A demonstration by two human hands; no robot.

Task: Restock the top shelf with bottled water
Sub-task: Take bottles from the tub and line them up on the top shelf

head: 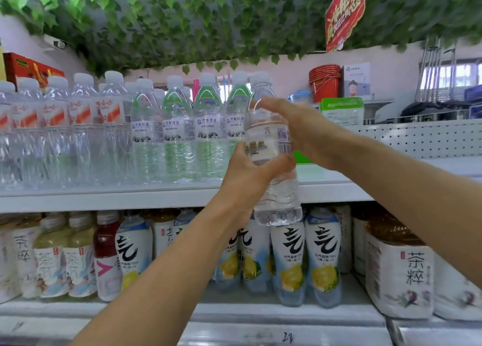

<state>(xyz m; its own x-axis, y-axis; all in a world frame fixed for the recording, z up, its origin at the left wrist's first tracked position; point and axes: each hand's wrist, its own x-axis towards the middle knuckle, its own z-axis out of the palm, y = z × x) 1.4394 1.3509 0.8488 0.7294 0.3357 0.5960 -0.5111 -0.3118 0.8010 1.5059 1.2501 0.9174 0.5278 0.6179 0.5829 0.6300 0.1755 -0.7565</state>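
A clear water bottle with a white cap is held upright in the air in front of the top shelf, near the right end of the bottle row. My left hand grips its middle from the left, thumb across the front. My right hand lies against its upper part from the right, fingers stretched toward the neck. Green-labelled water bottles stand just left of it on the shelf, and orange-labelled ones fill the far left.
Bare shelf surface lies right of the held bottle. Below it a lower shelf holds tea bottles, lemon drink bottles and wrapped packs. Fake ivy and a red sign hang overhead. Red buckets stand behind.
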